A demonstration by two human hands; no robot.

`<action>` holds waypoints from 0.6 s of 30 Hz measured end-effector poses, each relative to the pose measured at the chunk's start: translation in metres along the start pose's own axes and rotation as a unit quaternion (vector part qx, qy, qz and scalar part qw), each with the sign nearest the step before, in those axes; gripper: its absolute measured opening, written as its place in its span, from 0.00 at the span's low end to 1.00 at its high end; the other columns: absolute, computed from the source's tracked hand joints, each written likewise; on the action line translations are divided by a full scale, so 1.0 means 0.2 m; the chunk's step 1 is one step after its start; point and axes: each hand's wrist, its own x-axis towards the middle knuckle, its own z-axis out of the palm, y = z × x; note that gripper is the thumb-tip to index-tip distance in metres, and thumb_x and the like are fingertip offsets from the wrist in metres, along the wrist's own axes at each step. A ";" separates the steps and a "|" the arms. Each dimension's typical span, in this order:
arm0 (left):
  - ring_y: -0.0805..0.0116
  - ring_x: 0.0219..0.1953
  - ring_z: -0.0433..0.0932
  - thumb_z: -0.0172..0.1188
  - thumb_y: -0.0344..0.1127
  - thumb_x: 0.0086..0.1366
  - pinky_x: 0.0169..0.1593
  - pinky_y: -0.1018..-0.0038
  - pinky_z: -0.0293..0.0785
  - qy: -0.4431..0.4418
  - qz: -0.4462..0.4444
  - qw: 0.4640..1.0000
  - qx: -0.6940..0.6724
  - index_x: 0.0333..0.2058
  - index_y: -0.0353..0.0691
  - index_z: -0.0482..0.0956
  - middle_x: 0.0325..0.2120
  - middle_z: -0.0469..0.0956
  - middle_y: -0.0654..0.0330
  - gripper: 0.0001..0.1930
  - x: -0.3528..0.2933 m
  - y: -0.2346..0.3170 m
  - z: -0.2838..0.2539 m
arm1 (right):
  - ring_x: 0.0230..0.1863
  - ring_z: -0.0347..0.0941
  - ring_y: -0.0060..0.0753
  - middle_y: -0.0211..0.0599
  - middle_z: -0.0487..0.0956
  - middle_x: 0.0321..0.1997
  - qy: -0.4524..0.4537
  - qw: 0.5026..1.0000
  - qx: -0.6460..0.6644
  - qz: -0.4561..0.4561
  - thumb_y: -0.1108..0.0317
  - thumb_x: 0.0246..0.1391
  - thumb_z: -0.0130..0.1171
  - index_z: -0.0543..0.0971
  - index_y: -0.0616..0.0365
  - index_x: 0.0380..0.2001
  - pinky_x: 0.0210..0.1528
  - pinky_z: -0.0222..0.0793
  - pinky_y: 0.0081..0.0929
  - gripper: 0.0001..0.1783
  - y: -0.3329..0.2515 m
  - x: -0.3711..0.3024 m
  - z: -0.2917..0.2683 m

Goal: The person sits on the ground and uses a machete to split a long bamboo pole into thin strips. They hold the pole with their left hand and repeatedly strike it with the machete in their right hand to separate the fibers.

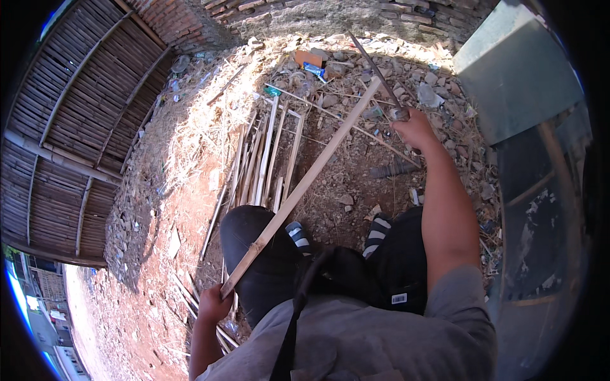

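Observation:
My left hand [215, 303] is closed round the near end of a long, flat bamboo slat [304, 189]. It slants across my left knee and rises away from me to the right. In my closed right hand [416, 129] is the handle of a machete [376, 68], its dark, narrow blade pointing up and to the left. The blade passes close to the far end of the slat; whether they touch, I cannot tell. Several pale strips [265, 152] lie on the ground beyond my left knee.
Rubble and straw [190, 136] cover the ground. A brick wall [286, 24] runs along the far side, a woven bamboo panel [82, 82] stands at the left, and grey sheets [518, 82] lean at the right. A blue packet [314, 70] lies among the stones.

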 end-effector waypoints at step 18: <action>0.40 0.37 0.82 0.65 0.45 0.61 0.43 0.52 0.78 0.002 -0.019 0.999 0.039 0.37 0.37 0.83 0.29 0.82 0.41 0.16 -0.01 0.03 0.00 | 0.40 0.80 0.48 0.46 0.82 0.36 -0.146 0.968 -0.130 -0.158 0.59 0.44 0.67 0.81 0.59 0.40 0.44 0.74 0.43 0.21 -0.25 -0.18 0.17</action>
